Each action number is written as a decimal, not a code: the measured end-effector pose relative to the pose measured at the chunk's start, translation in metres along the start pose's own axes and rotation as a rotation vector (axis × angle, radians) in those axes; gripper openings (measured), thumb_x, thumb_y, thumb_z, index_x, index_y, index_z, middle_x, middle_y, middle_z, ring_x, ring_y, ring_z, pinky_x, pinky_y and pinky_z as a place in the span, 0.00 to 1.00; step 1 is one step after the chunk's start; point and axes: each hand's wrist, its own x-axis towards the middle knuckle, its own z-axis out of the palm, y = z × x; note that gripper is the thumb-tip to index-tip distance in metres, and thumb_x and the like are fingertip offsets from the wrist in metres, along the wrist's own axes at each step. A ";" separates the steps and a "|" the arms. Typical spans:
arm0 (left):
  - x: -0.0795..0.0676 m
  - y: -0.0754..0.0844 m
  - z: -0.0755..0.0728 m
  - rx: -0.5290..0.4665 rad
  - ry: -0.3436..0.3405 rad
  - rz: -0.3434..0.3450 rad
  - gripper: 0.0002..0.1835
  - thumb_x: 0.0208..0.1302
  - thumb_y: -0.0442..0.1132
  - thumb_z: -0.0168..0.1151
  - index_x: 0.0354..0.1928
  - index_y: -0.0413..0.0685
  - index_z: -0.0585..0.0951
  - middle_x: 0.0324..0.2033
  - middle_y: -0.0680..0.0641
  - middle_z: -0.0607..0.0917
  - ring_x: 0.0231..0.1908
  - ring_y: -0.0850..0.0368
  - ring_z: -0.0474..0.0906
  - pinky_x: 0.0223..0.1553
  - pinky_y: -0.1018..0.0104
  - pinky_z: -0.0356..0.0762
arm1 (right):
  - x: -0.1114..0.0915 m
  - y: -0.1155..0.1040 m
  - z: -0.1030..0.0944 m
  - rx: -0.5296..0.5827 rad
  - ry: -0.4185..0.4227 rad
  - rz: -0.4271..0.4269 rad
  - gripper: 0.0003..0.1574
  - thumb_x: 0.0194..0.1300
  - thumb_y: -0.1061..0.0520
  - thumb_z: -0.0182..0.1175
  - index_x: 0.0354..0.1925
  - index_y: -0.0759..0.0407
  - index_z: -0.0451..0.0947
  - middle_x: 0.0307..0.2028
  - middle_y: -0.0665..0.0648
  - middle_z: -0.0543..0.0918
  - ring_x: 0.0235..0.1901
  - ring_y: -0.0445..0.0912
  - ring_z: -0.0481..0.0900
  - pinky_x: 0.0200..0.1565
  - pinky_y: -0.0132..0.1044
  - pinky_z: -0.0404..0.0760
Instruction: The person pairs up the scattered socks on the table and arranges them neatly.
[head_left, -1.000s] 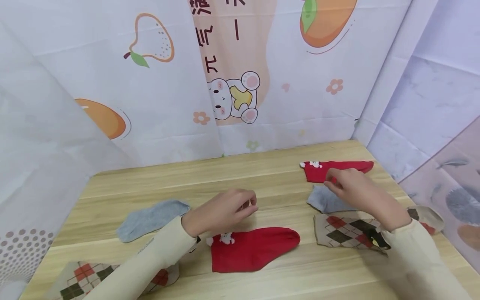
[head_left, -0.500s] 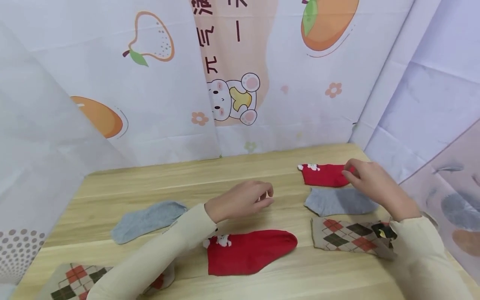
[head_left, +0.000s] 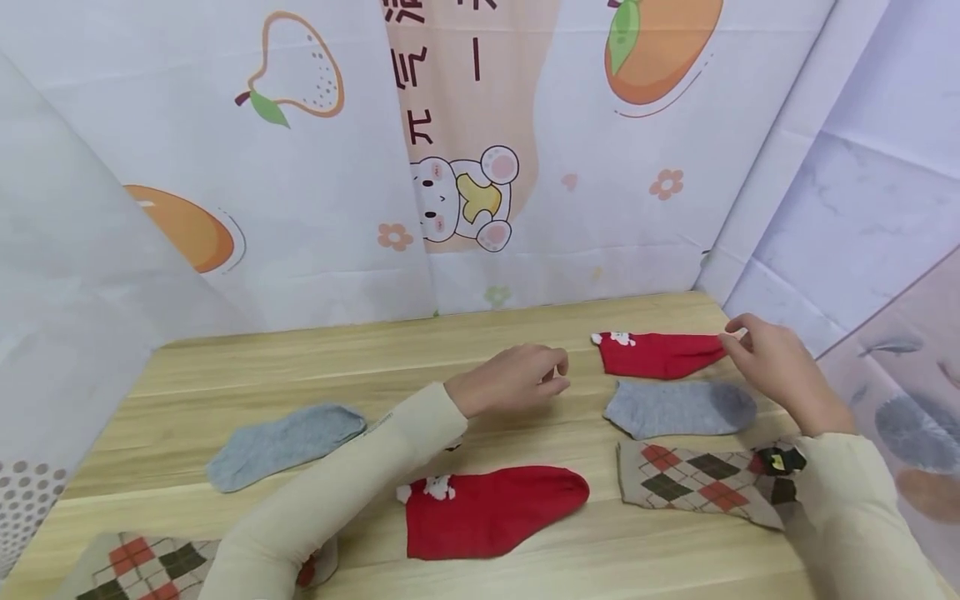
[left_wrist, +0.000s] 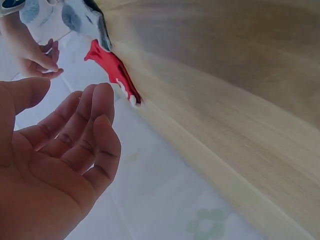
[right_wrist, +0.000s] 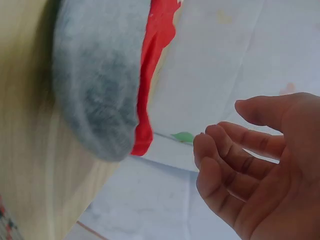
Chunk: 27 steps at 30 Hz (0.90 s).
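My left hand (head_left: 517, 379) hovers over the middle of the table, its fingers loosely bent and nothing in them, as the left wrist view also shows. At the far right, my right hand (head_left: 776, 362) hangs empty by the toe end of a red sock (head_left: 660, 354) with a white animal figure. In the right wrist view its fingers (right_wrist: 227, 175) are loosely bent and apart from that sock. Just nearer lies a grey sock (head_left: 678, 408), then a beige argyle sock (head_left: 697, 483) partly behind my right wrist. A second red sock (head_left: 495, 512) lies below my left hand.
Another grey sock (head_left: 285, 446) lies on the left of the wooden table (head_left: 360, 346). A second argyle sock (head_left: 150, 567) at the front left is partly covered by my left sleeve (head_left: 330, 500). A printed curtain (head_left: 330, 208) stands behind the table.
My left hand has moved right and farther from me. My right hand has moved right toward the far red sock's toe, uncovering the grey sock. The socks stay where they lie.
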 end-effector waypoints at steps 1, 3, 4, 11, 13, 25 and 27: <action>0.004 -0.001 0.001 0.010 0.002 0.004 0.08 0.73 0.45 0.58 0.44 0.49 0.79 0.28 0.57 0.79 0.29 0.63 0.74 0.34 0.74 0.73 | 0.000 0.003 0.000 -0.002 0.000 0.004 0.21 0.74 0.53 0.52 0.51 0.72 0.73 0.32 0.67 0.84 0.30 0.58 0.81 0.32 0.56 0.77; 0.012 -0.002 0.002 0.022 0.008 0.009 0.08 0.73 0.44 0.57 0.44 0.49 0.79 0.28 0.56 0.79 0.28 0.63 0.73 0.34 0.73 0.72 | 0.002 0.007 0.000 0.000 -0.001 0.006 0.22 0.74 0.52 0.52 0.52 0.72 0.73 0.34 0.69 0.84 0.33 0.62 0.81 0.34 0.59 0.77; 0.016 -0.003 0.002 0.027 0.008 0.009 0.08 0.73 0.44 0.56 0.44 0.49 0.79 0.28 0.56 0.79 0.28 0.63 0.73 0.34 0.73 0.72 | 0.003 0.009 0.000 0.002 -0.005 0.008 0.24 0.75 0.52 0.52 0.52 0.73 0.73 0.34 0.71 0.83 0.34 0.63 0.81 0.35 0.60 0.77; 0.039 -0.003 0.006 0.031 -0.029 -0.002 0.09 0.74 0.44 0.54 0.46 0.47 0.78 0.31 0.55 0.80 0.31 0.61 0.74 0.37 0.73 0.72 | 0.006 0.025 0.001 0.008 0.012 0.007 0.24 0.74 0.53 0.52 0.52 0.76 0.72 0.38 0.77 0.82 0.39 0.71 0.79 0.39 0.64 0.75; 0.047 -0.002 0.007 0.034 -0.038 -0.009 0.10 0.74 0.45 0.55 0.48 0.47 0.78 0.30 0.54 0.80 0.30 0.61 0.74 0.36 0.74 0.72 | 0.006 0.030 0.002 0.007 0.001 -0.007 0.24 0.73 0.55 0.54 0.53 0.77 0.72 0.38 0.77 0.81 0.39 0.71 0.79 0.39 0.64 0.75; 0.093 -0.001 0.026 0.019 -0.069 -0.077 0.07 0.74 0.45 0.56 0.39 0.51 0.75 0.29 0.55 0.79 0.28 0.62 0.72 0.32 0.74 0.70 | 0.010 0.052 0.016 0.000 -0.221 -0.058 0.28 0.71 0.63 0.54 0.62 0.81 0.62 0.30 0.64 0.82 0.30 0.53 0.79 0.32 0.46 0.76; 0.099 0.000 0.030 0.040 -0.070 -0.079 0.07 0.74 0.45 0.55 0.40 0.50 0.73 0.29 0.54 0.78 0.28 0.62 0.71 0.32 0.73 0.70 | 0.010 0.053 0.018 -0.001 -0.222 -0.055 0.26 0.71 0.62 0.54 0.60 0.81 0.64 0.29 0.62 0.82 0.29 0.51 0.79 0.31 0.44 0.76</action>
